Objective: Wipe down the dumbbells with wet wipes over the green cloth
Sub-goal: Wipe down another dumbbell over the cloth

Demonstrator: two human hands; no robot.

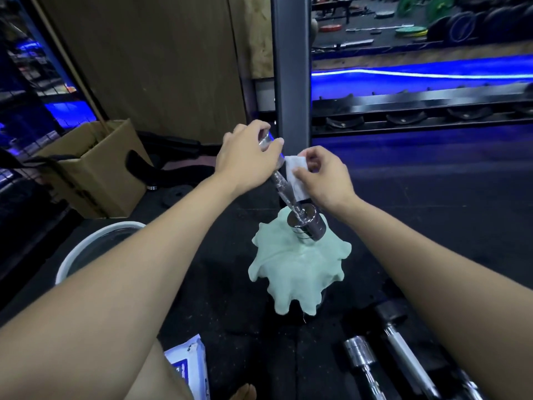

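Glossy chrome metal dumbbell (305,223); soft matt green cloth (300,269).

Nothing is reading clearly: blue print on the wipes pack (187,368) and dark print on the cardboard box (86,174) are showing too blurred.

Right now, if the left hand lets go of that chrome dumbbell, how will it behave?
The dumbbell stands tilted on one head on the bunched green cloth, so it would probably topple. Its round chrome heads suggest it may roll, and it looks heavy for its size.
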